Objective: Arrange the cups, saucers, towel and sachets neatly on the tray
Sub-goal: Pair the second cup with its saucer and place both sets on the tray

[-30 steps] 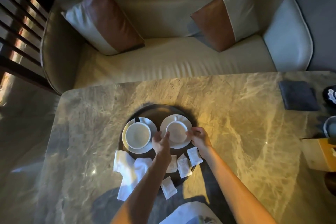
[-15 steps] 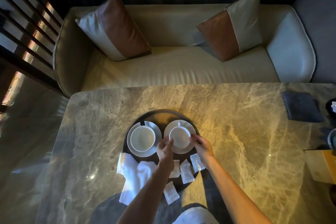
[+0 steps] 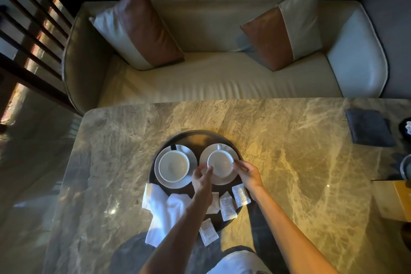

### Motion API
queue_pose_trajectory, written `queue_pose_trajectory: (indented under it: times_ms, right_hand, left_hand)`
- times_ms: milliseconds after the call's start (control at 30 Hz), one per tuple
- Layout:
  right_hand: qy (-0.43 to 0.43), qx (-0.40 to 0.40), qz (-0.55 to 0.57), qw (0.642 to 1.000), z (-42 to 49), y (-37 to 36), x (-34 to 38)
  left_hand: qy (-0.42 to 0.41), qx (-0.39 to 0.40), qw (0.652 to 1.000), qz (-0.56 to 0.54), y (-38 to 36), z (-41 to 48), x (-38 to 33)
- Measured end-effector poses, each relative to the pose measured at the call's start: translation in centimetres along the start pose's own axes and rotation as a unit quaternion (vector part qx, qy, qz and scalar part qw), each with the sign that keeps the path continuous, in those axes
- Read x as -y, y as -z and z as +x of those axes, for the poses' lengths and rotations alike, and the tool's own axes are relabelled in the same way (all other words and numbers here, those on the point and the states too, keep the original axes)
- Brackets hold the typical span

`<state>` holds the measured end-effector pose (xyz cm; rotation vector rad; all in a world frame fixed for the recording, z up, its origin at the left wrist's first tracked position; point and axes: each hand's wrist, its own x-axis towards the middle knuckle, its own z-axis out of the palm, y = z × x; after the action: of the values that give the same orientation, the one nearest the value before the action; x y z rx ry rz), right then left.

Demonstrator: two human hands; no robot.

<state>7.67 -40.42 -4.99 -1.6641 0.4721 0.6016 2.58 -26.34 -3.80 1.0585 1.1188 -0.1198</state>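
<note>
A dark round tray (image 3: 195, 137) sits on the marble table. On it stand two white cups on saucers: the left cup (image 3: 174, 165) on its saucer (image 3: 193, 159), the right cup (image 3: 220, 163) on its saucer (image 3: 231, 150). My left hand (image 3: 201, 179) touches the right saucer's left edge, and my right hand (image 3: 248, 173) holds the right cup's rim and the saucer's right side. A crumpled white towel (image 3: 162, 209) hangs over the tray's near-left edge. Several white sachets (image 3: 227, 206) lie at the tray's near edge; one sachet (image 3: 208, 234) lies off it on the table.
The marble table (image 3: 278, 162) stretches to the right, with a dark folded cloth (image 3: 369, 128) at its far right, a wooden box (image 3: 398, 200) and a dark bowl (image 3: 405, 168) beside it. Behind the table is a cream sofa (image 3: 211, 82) with two cushions.
Both hands have stayed at the right cup and saucer, shifting only slightly. The camera has tilted, so the scene sits lower in view.
</note>
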Motion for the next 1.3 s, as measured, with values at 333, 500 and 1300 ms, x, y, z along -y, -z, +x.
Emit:
queue_pose_trajectory:
  times_ms: [333,500,1300]
  right_hand:
    - [-0.004,-0.003,-0.007,1.0,-0.2,0.0,-0.2]
    - [-0.007,-0.006,-0.005,1.0,-0.5,0.0,-0.1]
    - [0.153,-0.018,-0.124,0.98,-11.3,-3.3,-0.6]
  left_hand:
    - [0.015,-0.001,1.0,0.012,0.1,0.2,0.2]
    - [0.02,0.01,1.0,0.021,0.2,0.2,-0.1]
    - [-0.164,0.005,0.928,0.336,14.5,-5.7,-1.7]
